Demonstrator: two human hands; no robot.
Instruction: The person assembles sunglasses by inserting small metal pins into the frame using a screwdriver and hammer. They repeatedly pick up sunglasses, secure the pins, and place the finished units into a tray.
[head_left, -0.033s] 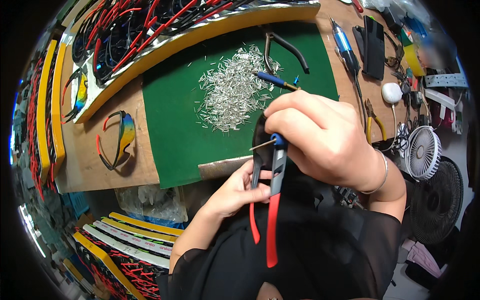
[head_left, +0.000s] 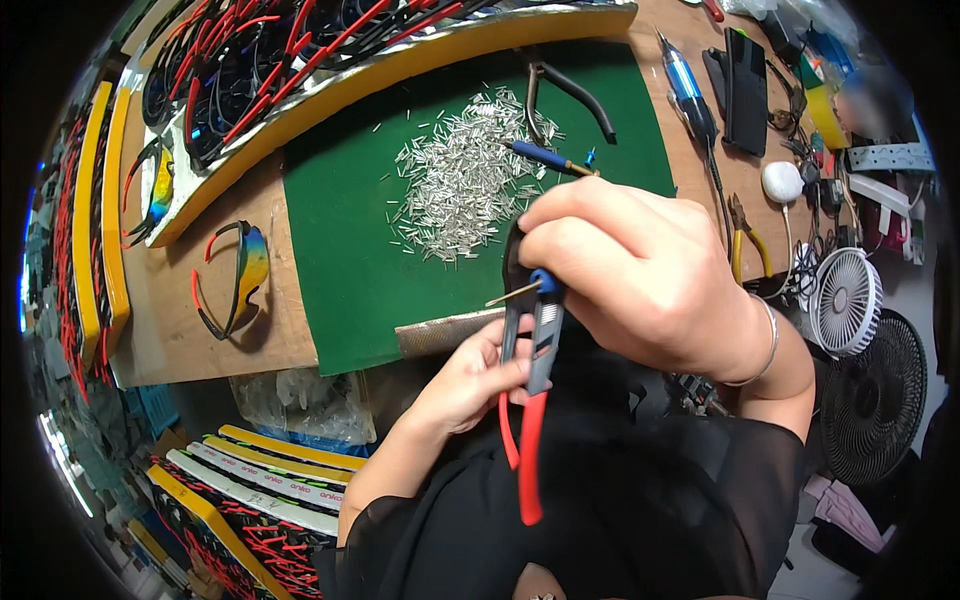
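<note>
Right hand point(head_left: 650, 275) pinches blue-handled tool point(head_left: 530, 289) at glasses hinge; left hand point(head_left: 470, 375) grips red-armed frame point(head_left: 525, 400). Pin pile point(head_left: 465, 180) at eleven o'clock. Keep tip square, steady.

Nothing has shifted: both hands and the sunglasses point(head_left: 525, 400) between them sit as before

Your right hand point(head_left: 650, 280) covers the front of the black-and-red sunglasses frame point(head_left: 530, 400), so you cannot see where the thin metal pin point(head_left: 512, 293) meets it. Your left hand point(head_left: 470, 380) hides part of the frame's near side. The small cluttered items point(head_left: 850, 110) at the right edge of the wooden bench are blurred. The trays of red-and-black frames point(head_left: 260, 60) are cut off at the top edge.
</note>
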